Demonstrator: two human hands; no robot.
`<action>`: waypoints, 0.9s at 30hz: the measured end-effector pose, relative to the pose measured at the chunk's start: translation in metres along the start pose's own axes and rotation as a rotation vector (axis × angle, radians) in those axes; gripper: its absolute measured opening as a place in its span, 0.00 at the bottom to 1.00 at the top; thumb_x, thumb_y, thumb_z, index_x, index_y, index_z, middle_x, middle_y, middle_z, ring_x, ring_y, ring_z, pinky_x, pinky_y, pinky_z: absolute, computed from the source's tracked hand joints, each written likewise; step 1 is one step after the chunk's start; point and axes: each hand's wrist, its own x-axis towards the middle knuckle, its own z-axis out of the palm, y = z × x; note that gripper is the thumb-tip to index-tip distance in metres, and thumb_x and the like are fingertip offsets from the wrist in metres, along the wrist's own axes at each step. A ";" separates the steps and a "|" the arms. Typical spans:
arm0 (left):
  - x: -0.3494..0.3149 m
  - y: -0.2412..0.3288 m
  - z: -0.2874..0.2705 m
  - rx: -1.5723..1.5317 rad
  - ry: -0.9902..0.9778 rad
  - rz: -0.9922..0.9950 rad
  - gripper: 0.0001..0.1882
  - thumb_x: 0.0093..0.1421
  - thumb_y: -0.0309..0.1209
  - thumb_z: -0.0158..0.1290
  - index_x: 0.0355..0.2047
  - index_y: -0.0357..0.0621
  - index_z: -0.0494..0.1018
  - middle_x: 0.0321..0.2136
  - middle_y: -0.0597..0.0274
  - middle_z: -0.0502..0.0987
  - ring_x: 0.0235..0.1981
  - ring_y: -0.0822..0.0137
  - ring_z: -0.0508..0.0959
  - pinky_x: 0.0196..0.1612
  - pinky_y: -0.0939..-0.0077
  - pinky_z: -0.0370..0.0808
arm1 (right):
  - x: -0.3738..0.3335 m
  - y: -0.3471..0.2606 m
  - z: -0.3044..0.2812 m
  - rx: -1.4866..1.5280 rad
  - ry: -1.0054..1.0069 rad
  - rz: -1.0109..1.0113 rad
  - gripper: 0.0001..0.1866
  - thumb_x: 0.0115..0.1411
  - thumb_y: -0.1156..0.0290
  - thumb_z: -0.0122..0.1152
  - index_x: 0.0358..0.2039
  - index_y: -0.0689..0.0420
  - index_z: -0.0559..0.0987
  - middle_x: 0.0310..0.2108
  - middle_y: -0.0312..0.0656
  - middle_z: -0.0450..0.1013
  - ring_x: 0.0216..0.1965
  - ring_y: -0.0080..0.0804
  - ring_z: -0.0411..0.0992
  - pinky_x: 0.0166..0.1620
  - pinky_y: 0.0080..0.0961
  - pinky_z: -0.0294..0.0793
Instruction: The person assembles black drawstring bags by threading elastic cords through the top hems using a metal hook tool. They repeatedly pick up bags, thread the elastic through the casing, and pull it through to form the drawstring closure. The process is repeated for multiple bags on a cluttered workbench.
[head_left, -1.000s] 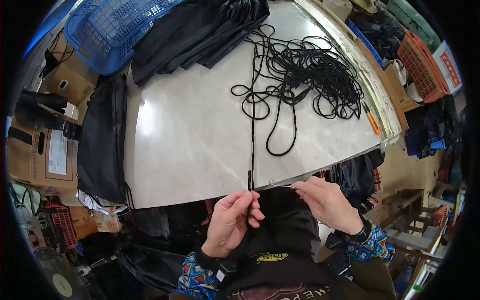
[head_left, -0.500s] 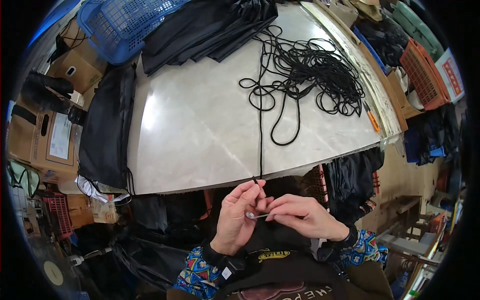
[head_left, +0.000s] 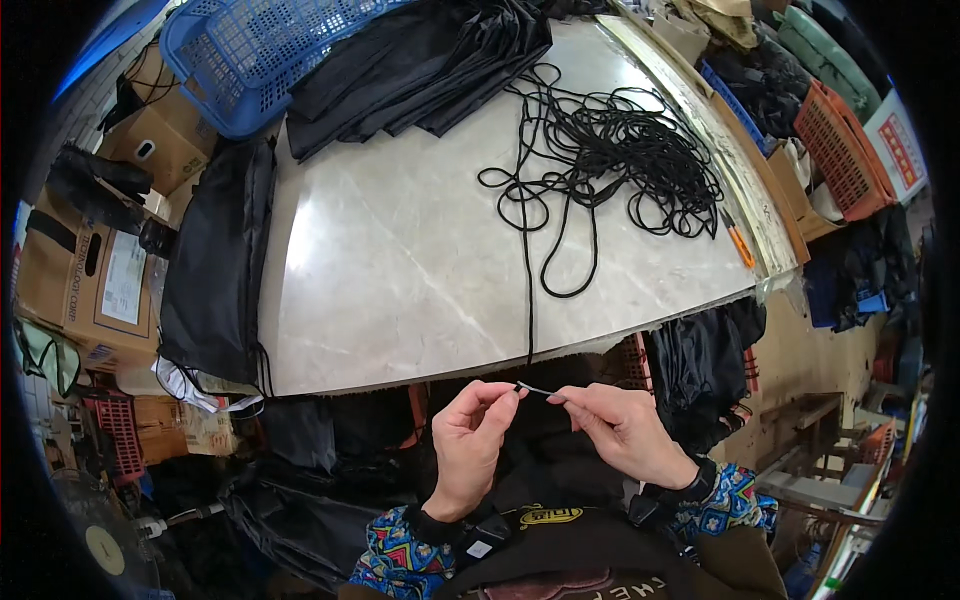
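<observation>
My left hand (head_left: 467, 445) is pinched on the end of a black cord (head_left: 527, 300), just off the table's front edge. From there the cord runs up over the edge to a loose, looping heap of black cord (head_left: 640, 145) on the table (head_left: 390, 260). My right hand (head_left: 625, 428) pinches a thin, grey, rod-like tool (head_left: 541, 390) between thumb and forefinger. The tool's far tip meets the cord at my left fingertips; whether it passes into the cord is too small to tell.
Folded black fabric (head_left: 420, 75) lies at the back beside a blue basket (head_left: 240, 60). A black fabric bundle (head_left: 215, 270) rests along the left edge, near cardboard boxes (head_left: 110, 280). Orange-handled snips (head_left: 738, 243) lie at the right edge. Black fabric (head_left: 695, 350) hangs below the table.
Both hands have risen slightly toward the table edge. The tool's tip has moved from beside my left palm up to the cord end at my left fingertips.
</observation>
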 end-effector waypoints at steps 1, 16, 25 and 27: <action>0.000 0.000 -0.001 -0.004 -0.007 -0.007 0.06 0.62 0.23 0.52 0.37 0.35 0.75 0.24 0.76 0.72 0.22 0.89 0.63 0.22 0.92 0.55 | 0.000 0.000 0.000 -0.015 0.008 -0.005 0.13 0.56 0.82 0.55 0.43 0.62 0.76 0.26 0.46 0.72 0.25 0.38 0.72 0.29 0.25 0.71; 0.002 0.008 0.001 -0.080 -0.002 -0.176 0.09 0.62 0.29 0.52 0.38 0.34 0.74 0.22 0.62 0.75 0.13 0.81 0.63 0.15 0.88 0.56 | -0.001 0.007 0.006 -0.363 0.020 -0.209 0.20 0.48 0.84 0.58 0.45 0.59 0.75 0.22 0.43 0.66 0.22 0.39 0.69 0.24 0.31 0.69; 0.057 0.015 0.001 0.271 0.017 0.253 0.09 0.65 0.30 0.48 0.38 0.36 0.70 0.21 0.71 0.71 0.18 0.83 0.63 0.21 0.87 0.59 | -0.010 -0.018 -0.012 -0.442 -0.204 -0.517 0.18 0.42 0.77 0.61 0.37 0.56 0.77 0.28 0.37 0.69 0.32 0.34 0.70 0.32 0.27 0.70; 0.082 0.019 0.015 0.243 -0.009 0.254 0.09 0.65 0.31 0.48 0.38 0.36 0.71 0.21 0.71 0.71 0.22 0.80 0.68 0.25 0.84 0.65 | -0.008 -0.034 -0.018 -0.400 -0.113 -0.570 0.14 0.41 0.75 0.63 0.32 0.54 0.80 0.43 0.38 0.72 0.42 0.37 0.68 0.45 0.31 0.66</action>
